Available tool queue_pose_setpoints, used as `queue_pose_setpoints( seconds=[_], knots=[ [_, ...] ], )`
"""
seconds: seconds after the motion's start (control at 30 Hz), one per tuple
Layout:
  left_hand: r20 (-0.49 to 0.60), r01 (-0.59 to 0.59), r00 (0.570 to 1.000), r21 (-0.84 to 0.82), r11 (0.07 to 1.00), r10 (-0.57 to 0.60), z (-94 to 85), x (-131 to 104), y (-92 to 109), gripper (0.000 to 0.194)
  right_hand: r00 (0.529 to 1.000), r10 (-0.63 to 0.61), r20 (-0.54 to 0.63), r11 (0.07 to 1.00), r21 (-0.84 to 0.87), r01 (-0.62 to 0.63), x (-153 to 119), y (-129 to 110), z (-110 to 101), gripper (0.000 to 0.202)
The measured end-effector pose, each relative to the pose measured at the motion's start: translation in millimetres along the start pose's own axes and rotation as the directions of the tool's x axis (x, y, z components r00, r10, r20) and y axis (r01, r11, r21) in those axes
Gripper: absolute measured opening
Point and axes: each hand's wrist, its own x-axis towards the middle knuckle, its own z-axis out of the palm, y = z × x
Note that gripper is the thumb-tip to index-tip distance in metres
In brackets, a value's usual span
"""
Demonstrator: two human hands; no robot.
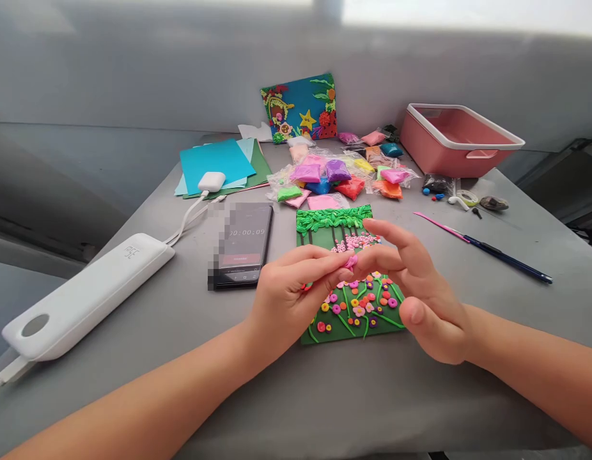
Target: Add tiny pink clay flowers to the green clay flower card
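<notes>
Between the thumb and fingertips of my left hand (293, 287) is a small lump of pink modelling clay (351, 262). My right hand (425, 294) is beside it with thumb and fingers spread apart, a fingertip close to or touching the clay; I cannot tell which. Both hands are above a green board (332, 333) decorated with clay: leafy green strands on top, dark trunks, and many small pink, orange, yellow and purple flowers on green stems. My hands hide part of the board's middle.
Several bags of coloured clay (337, 171) lie behind the board, before a blue sea picture (298, 108). A pink basket (449, 144) stands back right, a dark blue pen-like tool (509, 259) right. Leftward are a phone (245, 246), a power bank (89, 294) and coloured sheets (214, 163).
</notes>
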Motion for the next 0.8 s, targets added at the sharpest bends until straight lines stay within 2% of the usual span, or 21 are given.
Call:
queue_pose_setpoints(
  seconds=[0.1,0.2,0.3,0.37,0.53,0.8],
  knots=[
    [-0.047,0.093,0.994,-0.068,0.993,-0.096,0.2,0,1,0.012,0.999,0.048,-0.005,0.998,0.033,-0.048,1,-5,-3,0.06],
    [-0.086,0.22,0.966,-0.215,0.952,-0.243,-0.8,2,3,0.021,0.983,0.154,-0.098,0.975,0.178,-0.135,3,-5,-6,0.057],
    [-0.043,0.33,0.927,-0.376,0.866,-0.373,-1.6,3,5,0.024,0.966,0.217,-0.138,0.922,0.355,-0.156,6,-2,-8,0.052],
    [-0.006,0.392,0.9,-0.422,0.817,-0.435,-1.4,4,7,0.028,0.969,0.228,-0.1,0.881,0.444,-0.161,6,0,-10,0.045],
    [0.039,0.439,0.875,-0.484,0.757,-0.483,-0.4,7,7,0.032,0.974,0.213,0.073,0.789,0.576,-0.215,6,1,-13,0.035],
    [0.157,0.509,0.85,-0.496,0.704,-0.504,-3.8,6,10,0.023,0.971,0.22,0.089,0.75,0.621,-0.227,11,1,-14,0.031]
  ],
)
